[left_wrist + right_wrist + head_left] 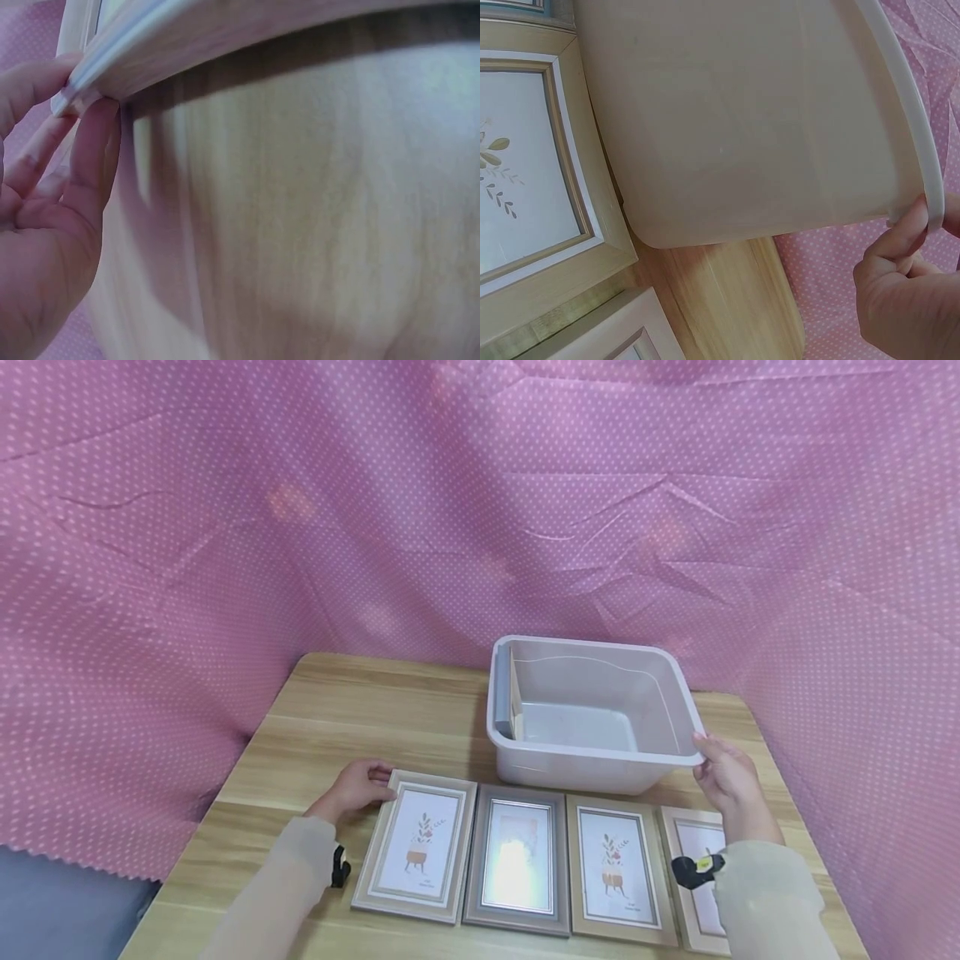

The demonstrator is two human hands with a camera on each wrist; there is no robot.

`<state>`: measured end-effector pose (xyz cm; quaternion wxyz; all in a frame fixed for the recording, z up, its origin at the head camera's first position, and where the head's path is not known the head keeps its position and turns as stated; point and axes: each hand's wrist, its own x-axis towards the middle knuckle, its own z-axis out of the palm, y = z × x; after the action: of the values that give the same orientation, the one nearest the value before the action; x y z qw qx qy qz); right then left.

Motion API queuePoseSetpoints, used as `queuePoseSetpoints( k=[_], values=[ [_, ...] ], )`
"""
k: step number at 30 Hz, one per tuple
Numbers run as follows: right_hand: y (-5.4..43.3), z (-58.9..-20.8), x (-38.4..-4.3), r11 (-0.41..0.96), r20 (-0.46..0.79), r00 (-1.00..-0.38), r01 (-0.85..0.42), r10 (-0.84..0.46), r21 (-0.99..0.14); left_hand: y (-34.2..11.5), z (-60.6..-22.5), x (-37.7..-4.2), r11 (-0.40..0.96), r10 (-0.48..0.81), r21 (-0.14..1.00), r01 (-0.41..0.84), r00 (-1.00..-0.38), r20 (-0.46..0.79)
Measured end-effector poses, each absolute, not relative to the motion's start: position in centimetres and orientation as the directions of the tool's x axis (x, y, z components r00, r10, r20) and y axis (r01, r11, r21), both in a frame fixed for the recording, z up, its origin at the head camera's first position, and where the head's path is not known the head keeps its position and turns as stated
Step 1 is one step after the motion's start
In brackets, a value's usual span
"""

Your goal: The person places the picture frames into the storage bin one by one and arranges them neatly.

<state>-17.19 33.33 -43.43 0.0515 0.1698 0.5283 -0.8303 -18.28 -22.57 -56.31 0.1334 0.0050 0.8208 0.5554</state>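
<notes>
My left hand [358,789] pinches the upper left corner of the leftmost picture frame [378,860], a pale wooden one with a potted-plant print. In the left wrist view, thumb and fingers [94,157] grip the frame's edge [142,49], and a shadow falls on the wood beneath it. At the right, my right hand [731,781] holds the near right corner of a light plastic tub [577,768]. The right wrist view shows finger and thumb on either side of its rim [922,142]. Inside the tub, frames [504,693] stand on edge along the left wall.
Beside the leftmost frame lie a grey-brown frame [517,922] with a glare spot, a tan frame [626,931] and a pale frame [678,835] partly behind my right wrist. They lie in front of the tub on a wooden table [360,702]. Pink dotted cloth [420,527] hangs around it.
</notes>
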Motion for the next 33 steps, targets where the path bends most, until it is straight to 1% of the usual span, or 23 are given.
queuePoseSetpoints(
  k=[6, 14, 17, 24, 33],
  values=[
    [33.3, -43.3, -17.1, -0.431, -0.346, -0.933, 0.273, 0.098, -0.86, -23.1, -55.3, -18.5, 0.328, 0.175, 0.926, -0.186, -0.952, -0.253],
    [33.4, -43.3, -17.2, -0.423, -0.344, -0.934, 0.273, 0.099, -0.864, -24.2, -52.6, -19.1, 0.343, 0.209, 0.913, -0.221, -0.93, -0.304],
    [33.4, -43.2, -17.2, -0.426, -0.34, -0.936, 0.271, 0.094, -0.863, -24.5, -51.5, -19.1, 0.345, 0.231, 0.914, -0.214, -0.924, -0.304],
    [33.4, -43.2, -17.2, -0.422, -0.344, -0.933, 0.272, 0.103, -0.865, -25.0, -49.7, -19.2, 0.27, 0.265, 0.941, -0.205, -0.923, -0.277],
    [33.4, -43.3, -17.5, -0.426, -0.332, -0.939, 0.264, 0.091, -0.865, -25.1, -47.9, -19.2, 0.263, 0.238, 0.94, -0.219, -0.929, -0.283]
  ],
)
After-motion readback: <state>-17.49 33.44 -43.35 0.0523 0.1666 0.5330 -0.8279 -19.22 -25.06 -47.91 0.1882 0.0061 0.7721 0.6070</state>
